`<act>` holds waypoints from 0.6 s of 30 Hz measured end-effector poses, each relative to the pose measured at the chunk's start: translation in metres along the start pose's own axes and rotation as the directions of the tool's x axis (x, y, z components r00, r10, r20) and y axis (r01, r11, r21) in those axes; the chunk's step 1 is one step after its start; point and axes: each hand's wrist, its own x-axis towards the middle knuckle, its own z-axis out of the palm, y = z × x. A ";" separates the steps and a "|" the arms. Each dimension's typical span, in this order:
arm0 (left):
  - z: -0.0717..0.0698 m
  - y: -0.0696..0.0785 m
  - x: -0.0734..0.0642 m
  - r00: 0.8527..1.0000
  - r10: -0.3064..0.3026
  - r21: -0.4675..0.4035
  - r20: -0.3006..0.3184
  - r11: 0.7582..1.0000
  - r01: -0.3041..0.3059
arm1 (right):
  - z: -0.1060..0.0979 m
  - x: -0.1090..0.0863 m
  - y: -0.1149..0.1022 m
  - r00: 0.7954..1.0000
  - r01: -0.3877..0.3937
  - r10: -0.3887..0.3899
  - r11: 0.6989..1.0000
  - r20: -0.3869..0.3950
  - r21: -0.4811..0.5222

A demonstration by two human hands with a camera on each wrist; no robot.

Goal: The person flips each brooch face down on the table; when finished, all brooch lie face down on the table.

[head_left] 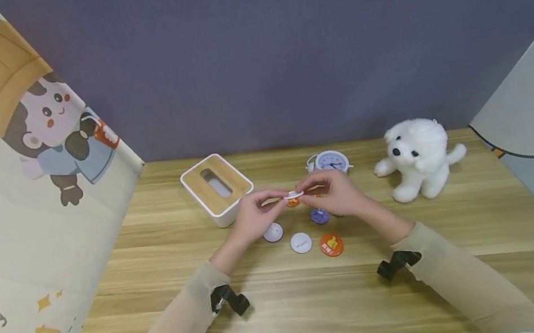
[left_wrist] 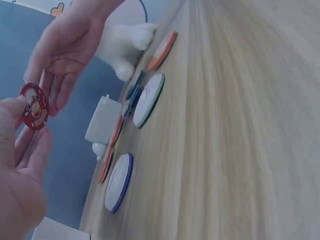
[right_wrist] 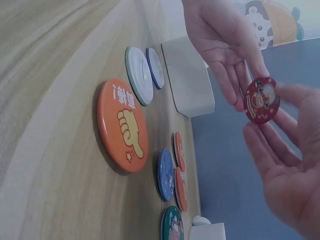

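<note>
A small red round badge [right_wrist: 261, 100] with a cartoon figure is held up above the table between both hands. My left hand [head_left: 253, 214] pinches one edge of it with thumb and fingers, while my right hand [head_left: 336, 193] pinches the opposite edge. From the head view the badge [head_left: 294, 194] appears nearly edge-on. Below lie an orange badge [head_left: 331, 244] with a yellow thumbs-up, two pale face-down badges, one in front [head_left: 301, 243] and one to the left [head_left: 273, 232], and a blue-purple badge [head_left: 320, 216]. A green badge [right_wrist: 172, 225] and two more orange ones [right_wrist: 180, 151] show in the right wrist view.
Behind the left hand stands a white tissue box [head_left: 219, 187] with a wooden lid. A white alarm clock [head_left: 331, 162] is behind the right hand. To the right sits a white plush dog [head_left: 420, 159]. A dark wall [head_left: 282, 56] borders the wooden table [head_left: 309, 320].
</note>
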 end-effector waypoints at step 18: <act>-0.008 -0.010 -0.005 0.989 0.075 0.148 0.131 0.984 -0.094 | 0.003 -0.003 0.004 0.988 0.151 -0.128 0.937 0.092 -0.315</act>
